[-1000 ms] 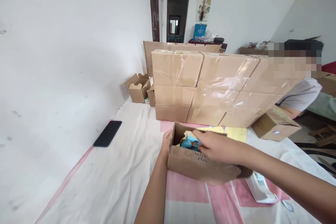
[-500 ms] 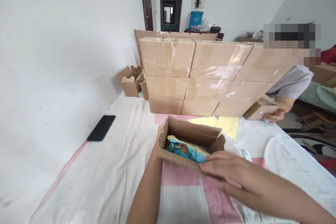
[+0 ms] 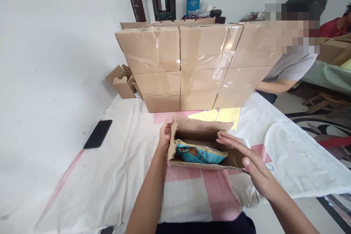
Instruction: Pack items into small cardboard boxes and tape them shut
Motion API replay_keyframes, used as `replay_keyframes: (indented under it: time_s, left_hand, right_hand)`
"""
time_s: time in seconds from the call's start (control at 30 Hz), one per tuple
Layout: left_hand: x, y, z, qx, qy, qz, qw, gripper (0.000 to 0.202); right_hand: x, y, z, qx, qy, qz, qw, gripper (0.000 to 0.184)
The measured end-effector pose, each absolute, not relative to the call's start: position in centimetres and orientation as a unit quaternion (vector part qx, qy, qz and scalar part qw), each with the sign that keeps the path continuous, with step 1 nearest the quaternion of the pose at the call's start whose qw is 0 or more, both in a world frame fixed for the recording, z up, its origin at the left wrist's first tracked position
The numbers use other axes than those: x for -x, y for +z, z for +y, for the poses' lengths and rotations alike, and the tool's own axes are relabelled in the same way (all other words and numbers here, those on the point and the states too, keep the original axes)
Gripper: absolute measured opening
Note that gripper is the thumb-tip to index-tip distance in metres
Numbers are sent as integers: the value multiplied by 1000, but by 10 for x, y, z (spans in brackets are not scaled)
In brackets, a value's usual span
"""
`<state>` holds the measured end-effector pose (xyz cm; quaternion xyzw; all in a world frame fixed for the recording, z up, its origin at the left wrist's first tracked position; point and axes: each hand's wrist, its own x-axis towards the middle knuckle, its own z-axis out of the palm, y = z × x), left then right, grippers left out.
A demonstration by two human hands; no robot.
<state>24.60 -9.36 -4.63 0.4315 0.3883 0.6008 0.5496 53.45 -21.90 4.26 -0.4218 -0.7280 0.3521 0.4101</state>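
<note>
A small open cardboard box (image 3: 189, 123) sits in front of me on the cloth-covered table. Inside it lies a blue and yellow snack packet (image 3: 201, 154), along the near wall. My left hand (image 3: 165, 131) is closed around the box's left end, its fingers partly hidden behind the cardboard. Over the right end, my right hand (image 3: 255, 161) has its fingers stretched out and thumb apart; the fingertips touch a flap at that end.
Taped cardboard boxes (image 3: 203, 65) form a wall across the table. A black phone (image 3: 98, 134) lies at left, beyond it an open carton (image 3: 123, 86). Yellow patches (image 3: 227, 117) mark the cloth. A co-worker (image 3: 287, 65) is at the right, hands hidden behind the boxes.
My right hand has moved from the box's near edge to its right end, uncovering more of the packet. The view has shifted. The co-worker's hand and small box have gone out of sight.
</note>
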Motion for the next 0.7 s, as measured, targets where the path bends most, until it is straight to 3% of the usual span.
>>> replay_keyframes:
  time_s: [0.13,0.23,0.4,0.57,0.7]
  left_hand:
    - [-239,-32,-115,-470,587,326,573,91]
    - [-232,-30,-126,-469,585,323,578,81]
    - [-226,-33,-131,-439,595,387,551,55]
    - [-224,-37,-132,-410,592,409,561,57]
    - [-224,-33,-127,-446,599,360,559,62]
  right_hand:
    - [-529,31,-204,414,412,-656,478,61]
    - [-521,21,-194,393,432,-624,518,60]
    - [-513,22,-185,371,433,-696,436,60]
    - [-515,27,-179,377,452,-720,368,42]
    - [-516,3,-167,447,402,-629,493,33]
